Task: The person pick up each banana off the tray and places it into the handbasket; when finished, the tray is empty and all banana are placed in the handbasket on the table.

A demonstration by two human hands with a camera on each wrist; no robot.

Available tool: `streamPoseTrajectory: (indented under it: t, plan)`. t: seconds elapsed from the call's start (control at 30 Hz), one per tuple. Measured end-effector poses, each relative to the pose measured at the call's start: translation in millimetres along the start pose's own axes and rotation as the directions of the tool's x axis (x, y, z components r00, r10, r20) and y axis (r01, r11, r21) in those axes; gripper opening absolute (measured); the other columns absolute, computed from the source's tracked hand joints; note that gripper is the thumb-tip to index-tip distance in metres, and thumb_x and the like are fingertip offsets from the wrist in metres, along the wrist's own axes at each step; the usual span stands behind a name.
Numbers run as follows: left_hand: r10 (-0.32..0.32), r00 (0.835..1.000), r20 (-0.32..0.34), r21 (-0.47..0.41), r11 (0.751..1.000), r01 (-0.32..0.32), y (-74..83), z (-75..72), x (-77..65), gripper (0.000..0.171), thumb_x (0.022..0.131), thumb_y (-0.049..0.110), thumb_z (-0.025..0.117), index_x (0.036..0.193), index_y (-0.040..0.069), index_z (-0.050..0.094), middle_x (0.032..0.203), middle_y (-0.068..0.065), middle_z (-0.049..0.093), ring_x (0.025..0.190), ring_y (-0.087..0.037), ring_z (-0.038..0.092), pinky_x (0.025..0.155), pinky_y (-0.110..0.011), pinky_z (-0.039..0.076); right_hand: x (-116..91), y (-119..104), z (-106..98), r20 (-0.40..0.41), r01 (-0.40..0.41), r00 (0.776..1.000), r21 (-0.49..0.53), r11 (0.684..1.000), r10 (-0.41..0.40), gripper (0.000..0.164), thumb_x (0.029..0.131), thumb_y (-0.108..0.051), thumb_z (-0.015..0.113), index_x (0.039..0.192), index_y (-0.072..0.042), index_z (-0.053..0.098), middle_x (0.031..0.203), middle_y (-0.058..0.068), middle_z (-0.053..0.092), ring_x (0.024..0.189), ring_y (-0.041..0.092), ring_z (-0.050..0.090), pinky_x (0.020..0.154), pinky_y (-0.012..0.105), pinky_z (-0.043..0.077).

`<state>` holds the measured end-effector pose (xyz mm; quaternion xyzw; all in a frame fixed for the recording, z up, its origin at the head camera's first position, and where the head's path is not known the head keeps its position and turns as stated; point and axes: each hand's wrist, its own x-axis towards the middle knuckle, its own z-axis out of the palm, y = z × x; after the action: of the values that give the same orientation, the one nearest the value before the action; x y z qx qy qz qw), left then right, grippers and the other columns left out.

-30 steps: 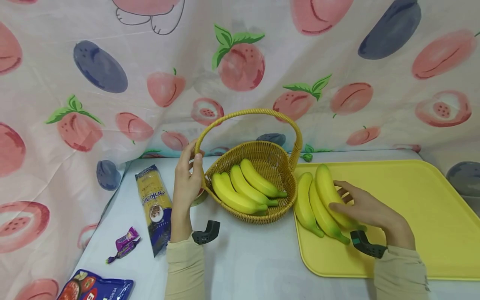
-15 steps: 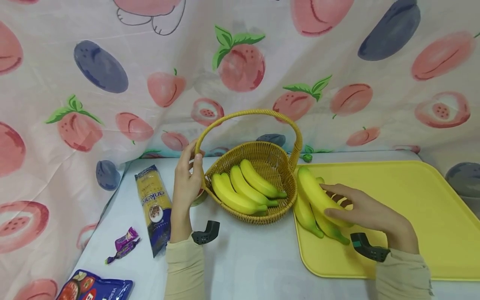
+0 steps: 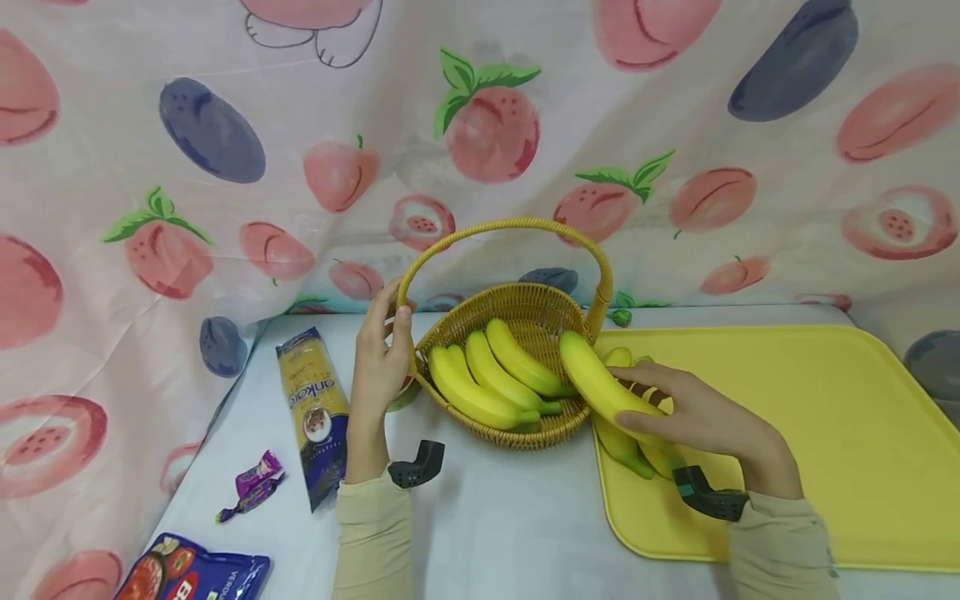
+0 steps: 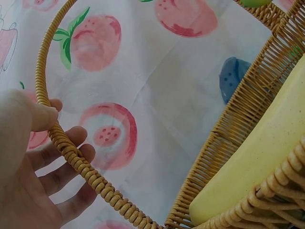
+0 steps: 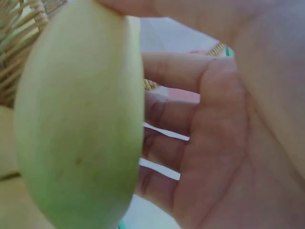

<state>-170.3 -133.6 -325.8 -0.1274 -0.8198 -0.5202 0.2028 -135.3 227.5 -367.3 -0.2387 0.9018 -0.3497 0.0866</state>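
My right hand grips a yellow banana with thumb on one side and fingers on the other; its upper end overlaps the basket's right rim in the head view. In the right wrist view that banana fills the left side. My left hand holds the left side of the handle of a wicker basket, thumb and fingers around the handle in the left wrist view. Several bananas lie inside the basket. Beneath the held banana, more bananas rest on the yellow tray, partly hidden.
Left of the basket lie a pasta packet, purple-wrapped candies and a blue pouch. A round tin is partly hidden behind my left hand. Fruit-printed cloth hangs behind the table.
My right hand has lifted the banana off the others on the tray and carried it left to the basket's rim. My left hand stays on the handle. The head view has shifted slightly.
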Motion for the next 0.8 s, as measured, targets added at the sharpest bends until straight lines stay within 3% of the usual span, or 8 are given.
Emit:
streamPoseTrajectory:
  t: [0.23, 0.47, 0.67, 0.8]
  plan:
    - [0.001, 1.000, -0.005, 0.003, 1.000, -0.001, 1.3, -0.7, 0.1, 0.037, 0.101, 0.007, 0.040, 0.137, 0.001, 0.044, 0.111, -0.024, 0.055, 0.111, -0.034, 0.054, 0.097, -0.052, 0.045, 17, -10, 10, 0.009, 0.004, 1.000, 0.007, 1.000, -0.004, 0.057, 0.089, -0.042, 0.063, 0.138, -0.019, 0.048, 0.123, -0.005, 0.055, 0.104, 0.013, 0.052, 0.083, 0.033, 0.048]
    - [0.003, 1.000, 0.001, -0.002, 1.000, -0.003, 4.1, 1.0, 0.1, 0.038, 0.101, 0.008, 0.040, 0.138, 0.002, 0.044, 0.113, -0.025, 0.055, 0.111, -0.035, 0.053, 0.098, -0.052, 0.044, 37, -21, 17, 0.005, 0.023, 1.000, 0.016, 1.000, -0.023, 0.055, 0.088, -0.046, 0.062, 0.136, -0.021, 0.048, 0.111, -0.006, 0.058, 0.099, 0.013, 0.053, 0.078, 0.030, 0.046]
    - [0.001, 1.000, 0.001, -0.007, 1.000, -0.001, 2.7, 1.3, 0.4, 0.037, 0.101, 0.008, 0.040, 0.138, 0.003, 0.044, 0.113, -0.025, 0.054, 0.111, -0.035, 0.053, 0.097, -0.051, 0.044, 55, -29, 25, -0.006, 0.003, 1.000, 0.087, 0.996, -0.003, 0.063, 0.088, -0.049, 0.061, 0.140, -0.017, 0.044, 0.132, 0.002, 0.054, 0.116, 0.020, 0.054, 0.095, 0.042, 0.048]
    - [0.005, 1.000, -0.001, -0.002, 1.000, -0.005, 1.3, 0.6, 0.5, 0.037, 0.101, 0.008, 0.040, 0.138, 0.003, 0.044, 0.113, -0.024, 0.055, 0.111, -0.034, 0.053, 0.097, -0.051, 0.045, 66, -34, 30, -0.030, -0.026, 0.999, 0.088, 0.996, 0.029, 0.066, 0.087, -0.051, 0.061, 0.141, -0.017, 0.044, 0.130, 0.005, 0.055, 0.113, 0.021, 0.054, 0.092, 0.042, 0.047]
